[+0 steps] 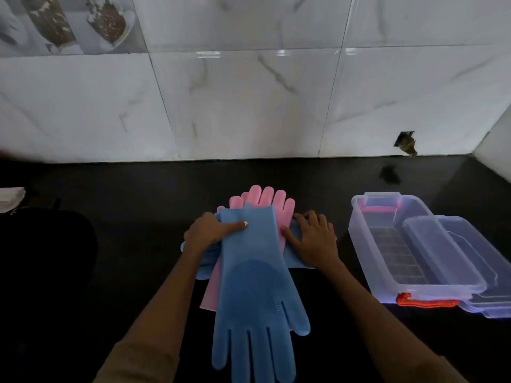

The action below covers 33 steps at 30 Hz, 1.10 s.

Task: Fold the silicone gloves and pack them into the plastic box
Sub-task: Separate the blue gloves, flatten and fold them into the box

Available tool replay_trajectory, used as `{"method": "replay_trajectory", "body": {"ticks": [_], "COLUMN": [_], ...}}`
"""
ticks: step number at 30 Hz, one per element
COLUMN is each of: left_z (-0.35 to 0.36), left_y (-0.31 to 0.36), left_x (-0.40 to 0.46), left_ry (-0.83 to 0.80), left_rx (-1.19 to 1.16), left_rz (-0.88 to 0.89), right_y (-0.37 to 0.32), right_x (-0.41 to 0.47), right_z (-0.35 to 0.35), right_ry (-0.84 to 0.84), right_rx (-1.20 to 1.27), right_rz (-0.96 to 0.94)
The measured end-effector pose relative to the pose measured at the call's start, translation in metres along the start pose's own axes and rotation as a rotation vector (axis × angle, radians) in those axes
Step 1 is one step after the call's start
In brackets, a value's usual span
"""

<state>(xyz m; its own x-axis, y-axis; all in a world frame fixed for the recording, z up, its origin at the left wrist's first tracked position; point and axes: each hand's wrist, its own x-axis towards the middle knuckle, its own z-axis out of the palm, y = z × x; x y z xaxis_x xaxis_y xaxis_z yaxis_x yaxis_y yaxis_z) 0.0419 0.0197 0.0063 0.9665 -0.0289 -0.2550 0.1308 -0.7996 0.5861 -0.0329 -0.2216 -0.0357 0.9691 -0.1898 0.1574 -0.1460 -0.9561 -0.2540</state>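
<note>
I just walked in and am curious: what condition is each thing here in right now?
Top blue silicone glove: unfolded, fingers toward the person.
Pink silicone glove: flat beneath it.
Clear plastic box: open, no gloves inside.
Clear lid: off, leaning at the box.
Left hand: grips the blue cuff.
Right hand: presses flat.

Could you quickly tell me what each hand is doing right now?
Left hand: gripping the blue glove at its cuff.
Right hand: open, fingers resting on the gloves.

blue gloves: 2, perhaps | pink gloves: 2 | box: 1 | lid: 1
</note>
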Motion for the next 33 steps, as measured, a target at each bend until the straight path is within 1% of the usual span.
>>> {"method": "replay_trajectory", "body": {"ticks": [2, 5, 7, 8, 10, 12, 14, 17, 19, 22, 29, 33], "left_z": [-0.002, -0.003, -0.003, -0.004, -0.006, -0.008, -0.011, -0.017, -0.018, -0.016, -0.024, -0.034], "left_y": [0.001, 0.002, 0.003, 0.003, 0.004, 0.006, 0.007, 0.005, 0.003, -0.002, -0.017, -0.035], "left_x": [0.001, 0.001, 0.001, 0.002, 0.002, 0.000, -0.001, -0.002, -0.001, 0.001, 0.000, -0.007], "left_ry": [-0.053, -0.073, -0.075, -0.095, -0.176, -0.268, -0.348, -0.402, -0.412, -0.396, -0.375, -0.322], "left_rx": [-0.025, 0.070, 0.109, 0.092, -0.001, -0.105, -0.211, -0.301, -0.337, -0.367, -0.391, -0.416], "left_rz": [0.001, 0.043, 0.071, 0.090, 0.137, 0.180, 0.217, 0.236, 0.216, 0.190, 0.150, 0.127], "right_y": [-0.001, -0.003, -0.004, -0.005, -0.007, -0.008, -0.007, -0.003, -0.002, -0.001, -0.015, -0.035], "right_x": [0.001, 0.005, 0.011, 0.015, 0.024, 0.031, 0.035, 0.034, 0.032, 0.034, 0.038, 0.040], "right_z": [-0.001, -0.004, -0.008, -0.010, -0.015, -0.020, -0.024, -0.031, -0.034, -0.035, -0.031, -0.026], "right_ry": [0.029, 0.019, -0.068, -0.130, -0.235, -0.304, -0.362, -0.455, -0.493, -0.524, -0.594, -0.627], "right_rx": [0.025, 0.091, 0.151, 0.170, 0.200, 0.281, 0.436, 0.700, 0.795, 0.834, 0.874, 0.903], "right_rz": [-0.009, 0.003, 0.019, 0.029, 0.049, 0.067, 0.094, 0.177, 0.261, 0.327, 0.384, 0.385]}}
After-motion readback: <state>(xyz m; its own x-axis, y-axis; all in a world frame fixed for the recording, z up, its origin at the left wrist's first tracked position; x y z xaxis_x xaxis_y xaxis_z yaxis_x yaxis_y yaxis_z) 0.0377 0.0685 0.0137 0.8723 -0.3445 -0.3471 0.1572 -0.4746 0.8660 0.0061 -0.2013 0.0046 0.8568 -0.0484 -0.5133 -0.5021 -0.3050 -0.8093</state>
